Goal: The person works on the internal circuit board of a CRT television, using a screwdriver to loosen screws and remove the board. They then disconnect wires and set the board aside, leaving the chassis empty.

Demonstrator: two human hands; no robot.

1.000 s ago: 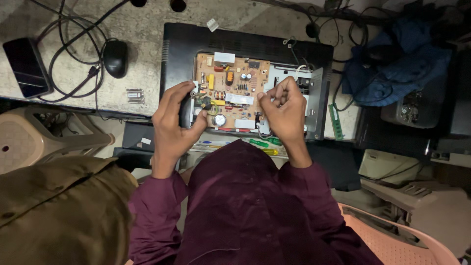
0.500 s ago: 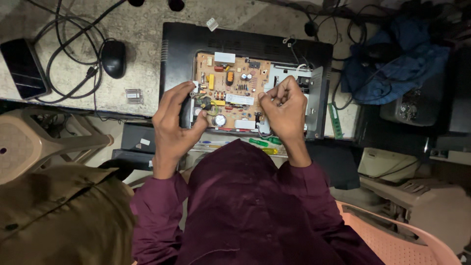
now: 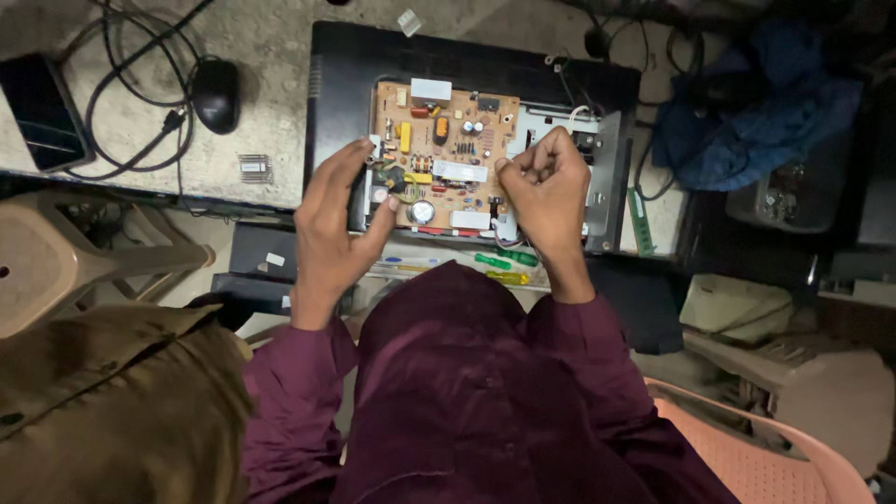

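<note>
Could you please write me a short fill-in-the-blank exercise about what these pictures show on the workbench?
1. The tan circuit board lies inside a flat black ____ casing.
2. The left hand grips the board's ____ edge.
3. The black computer mouse rests on the grey ____.
4. The right hand is closed into a loose ____ over the board.

Missing words: monitor; left; tabletop; fist

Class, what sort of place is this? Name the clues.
Probably an electronics repair bench: an opened device with a bare circuit board under the hands, screwdrivers at the near edge, and loose cables beside a computer mouse.
</note>
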